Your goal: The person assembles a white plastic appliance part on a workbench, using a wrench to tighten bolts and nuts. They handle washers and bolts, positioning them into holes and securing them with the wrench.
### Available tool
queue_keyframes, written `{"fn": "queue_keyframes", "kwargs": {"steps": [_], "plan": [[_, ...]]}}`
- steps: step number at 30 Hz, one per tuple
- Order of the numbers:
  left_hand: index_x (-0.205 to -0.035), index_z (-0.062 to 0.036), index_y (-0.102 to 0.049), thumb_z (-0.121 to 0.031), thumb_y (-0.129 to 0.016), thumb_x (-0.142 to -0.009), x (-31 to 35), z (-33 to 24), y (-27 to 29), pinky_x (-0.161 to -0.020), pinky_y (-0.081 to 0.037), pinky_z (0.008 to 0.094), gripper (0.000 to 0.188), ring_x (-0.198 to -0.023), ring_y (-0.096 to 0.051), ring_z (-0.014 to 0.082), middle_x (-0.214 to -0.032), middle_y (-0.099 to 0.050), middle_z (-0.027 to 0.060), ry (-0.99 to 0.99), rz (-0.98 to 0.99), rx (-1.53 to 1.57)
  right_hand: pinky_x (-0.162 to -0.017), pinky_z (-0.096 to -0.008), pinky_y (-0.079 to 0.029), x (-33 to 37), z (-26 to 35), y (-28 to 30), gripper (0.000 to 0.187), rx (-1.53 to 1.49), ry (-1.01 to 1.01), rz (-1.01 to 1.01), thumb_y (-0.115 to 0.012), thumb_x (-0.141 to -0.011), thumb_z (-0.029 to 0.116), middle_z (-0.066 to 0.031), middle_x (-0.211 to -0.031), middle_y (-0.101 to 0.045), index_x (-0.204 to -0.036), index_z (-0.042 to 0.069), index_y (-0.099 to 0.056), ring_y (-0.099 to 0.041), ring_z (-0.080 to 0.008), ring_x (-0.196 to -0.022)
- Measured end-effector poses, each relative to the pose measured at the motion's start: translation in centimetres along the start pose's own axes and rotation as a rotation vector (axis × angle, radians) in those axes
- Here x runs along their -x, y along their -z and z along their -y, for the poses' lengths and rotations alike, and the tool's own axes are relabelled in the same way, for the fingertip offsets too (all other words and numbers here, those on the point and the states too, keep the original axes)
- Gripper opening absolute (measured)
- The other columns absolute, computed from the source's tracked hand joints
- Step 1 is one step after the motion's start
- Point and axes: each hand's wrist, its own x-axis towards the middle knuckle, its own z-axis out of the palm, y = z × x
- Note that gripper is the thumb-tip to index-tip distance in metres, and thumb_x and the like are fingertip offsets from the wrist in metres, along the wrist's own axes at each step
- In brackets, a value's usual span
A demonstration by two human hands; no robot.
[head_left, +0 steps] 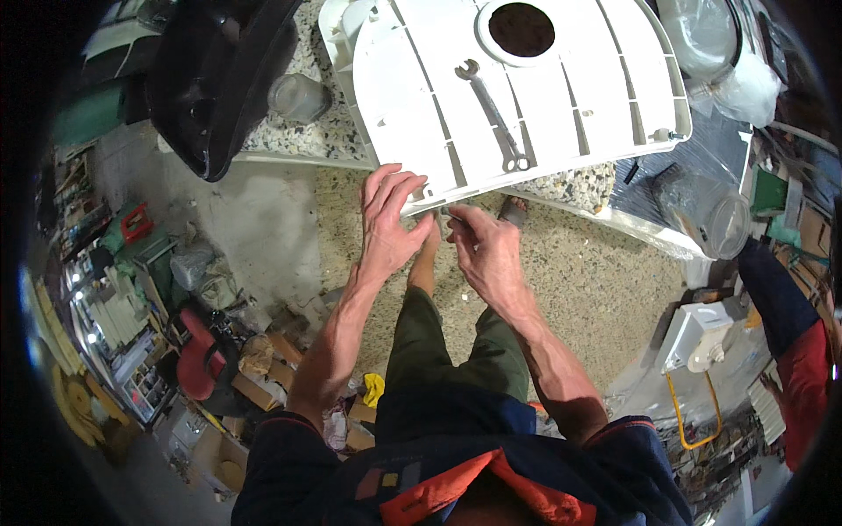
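A large white ribbed plastic panel (544,105) with a round opening lies on the speckled worktop in front of me. My left hand (388,217) grips its near left corner, the fingers over the top and the thumb by the edge. Just beside that corner, my right hand (491,259) is closed in a pinch below the panel's near edge. Something small and dark seems to be at its fingertips, too small to name. A metal combination wrench (494,112) rests on the panel, its open end pointing away from me.
Left of the panel are a black plastic shell (215,79) and a clear jar (299,97). Clear plastic containers (702,210) and plastic bags (745,88) sit at the right. A red chair (200,355) and boxes stand lower left; another person's red sleeve (802,386) shows far right.
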Motion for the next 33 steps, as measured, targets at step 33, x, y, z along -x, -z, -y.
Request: {"fn": "queue_keyframes", "kwargs": {"steps": [33], "plan": [[-0.109, -0.0087, -0.067, -0.003, -0.082, -0.074, 1.4, 4.4, -3.1, -0.108, -0.035, 0.05, 0.038, -0.123, -0.056, 0.027, -0.109, -0.066, 0.0026, -0.115, -0.174, 0.24, -0.065, -0.0282, -0.056, -0.6, -0.5, -7.4, 0.008, 0.329, 0.037, -0.39, -0.073, -0.094, 0.002, -0.0123, -0.075, -0.073, -0.099, -0.005, -0.072, -0.073, -0.0149, -0.07]]}}
